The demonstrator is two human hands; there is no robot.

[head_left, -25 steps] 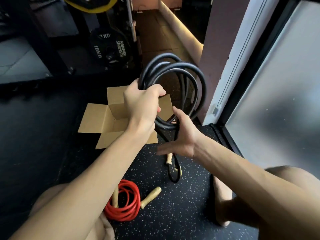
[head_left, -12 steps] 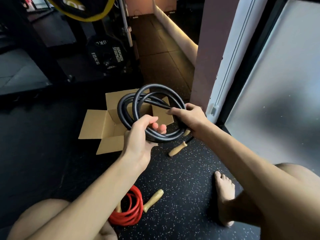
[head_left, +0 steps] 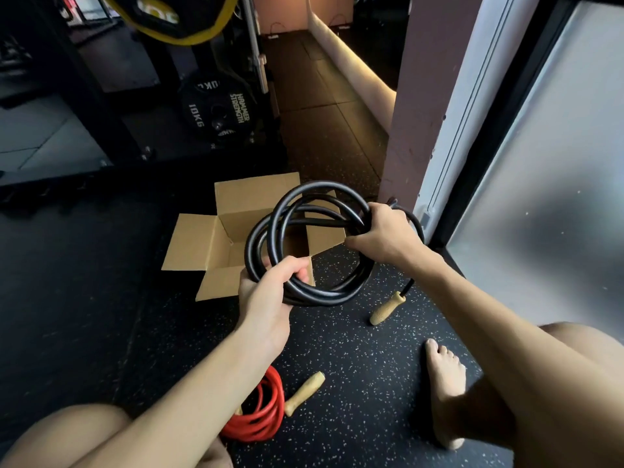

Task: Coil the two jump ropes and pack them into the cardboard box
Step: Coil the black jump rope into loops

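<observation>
Head-worn wide view, facing forward-down, near left hand [head_left: 266, 293], right hand [head_left: 383, 236]

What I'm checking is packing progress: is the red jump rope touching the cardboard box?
Apart. Head view: red jump rope lies on the floor, bare floor between it and cardboard box.

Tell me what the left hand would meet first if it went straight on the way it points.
Probably the open cardboard box, just beyond the left hand and the black rope it grips; depth is unclear.
</observation>
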